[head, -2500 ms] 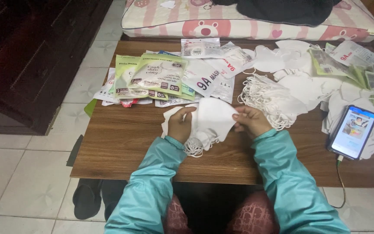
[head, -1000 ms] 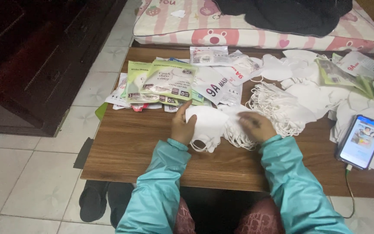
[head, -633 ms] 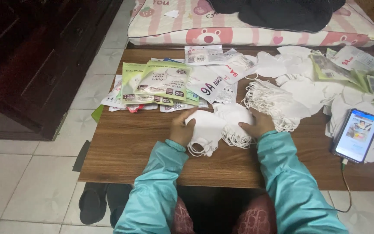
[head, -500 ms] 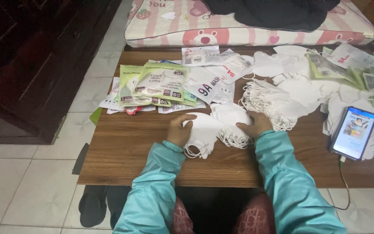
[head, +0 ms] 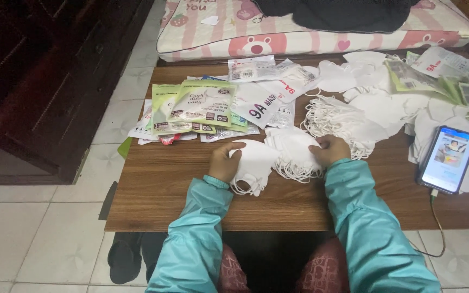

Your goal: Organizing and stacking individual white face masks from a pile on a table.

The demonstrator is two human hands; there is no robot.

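Observation:
A small stack of white face masks (head: 278, 154) with elastic ear loops lies on the wooden table (head: 164, 184) right in front of me. My left hand (head: 225, 161) grips the stack's left end. My right hand (head: 329, 149) holds its right side, fingers curled over the top mask. Both sleeves are teal. Just beyond my right hand sits a bigger heap of loose white masks (head: 337, 119).
Green and white mask packets (head: 202, 106) are spread at the table's far left and middle. More masks and packets (head: 435, 81) crowd the right side. A lit phone (head: 447, 159) on a cable lies at the right. A pink cushion (head: 299, 27) lies behind; dark slippers (head: 123, 258) are on the floor.
The mask stack has stayed between my hands while I squared it; my hands shifted slightly closer together and the view drifted a little.

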